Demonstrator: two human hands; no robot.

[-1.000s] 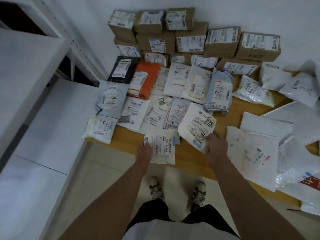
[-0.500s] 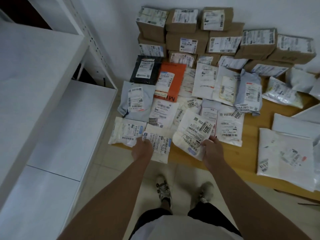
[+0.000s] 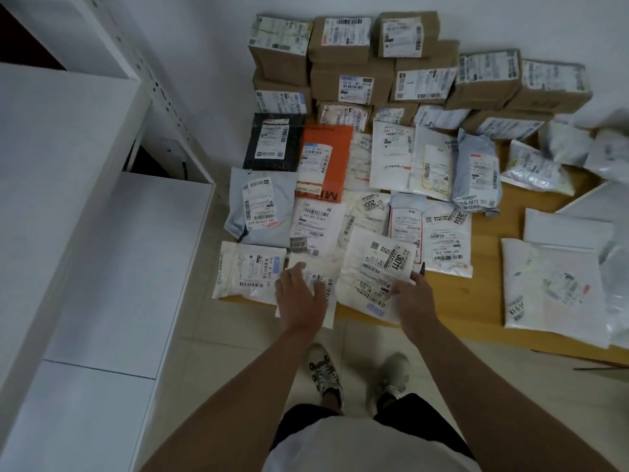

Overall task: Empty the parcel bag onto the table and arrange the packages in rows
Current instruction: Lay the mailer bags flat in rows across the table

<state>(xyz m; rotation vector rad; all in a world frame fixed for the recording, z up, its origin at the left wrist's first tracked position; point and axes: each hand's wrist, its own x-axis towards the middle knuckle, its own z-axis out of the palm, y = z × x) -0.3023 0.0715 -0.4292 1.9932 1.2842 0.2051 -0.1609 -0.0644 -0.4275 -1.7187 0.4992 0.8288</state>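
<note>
Flat mail packages lie in rows on the wooden table (image 3: pixel 476 301), with cardboard boxes (image 3: pixel 350 80) stacked behind them against the wall. My left hand (image 3: pixel 299 296) lies flat with spread fingers on a small white package (image 3: pixel 321 281) in the front row, at the table's near edge. Just to its right lies a larger white package marked 3011 (image 3: pixel 374 267), slightly tilted. My right hand (image 3: pixel 413 298) rests on its lower right edge with fingers extended. A white package (image 3: pixel 248 269) lies at the front row's left end.
White metal shelving (image 3: pixel 102 199) stands close on the left of the table. Loose white bags (image 3: pixel 551 291) lie unsorted on the table's right side, with more plastic bags (image 3: pixel 578 148) behind. The front packages overhang the table edge above the tiled floor (image 3: pixel 238 352).
Both hands slid their packages forward and left into the front row. The left hand went from gripping the small package to lying flat on it; the 3011 package now lies on the table.
</note>
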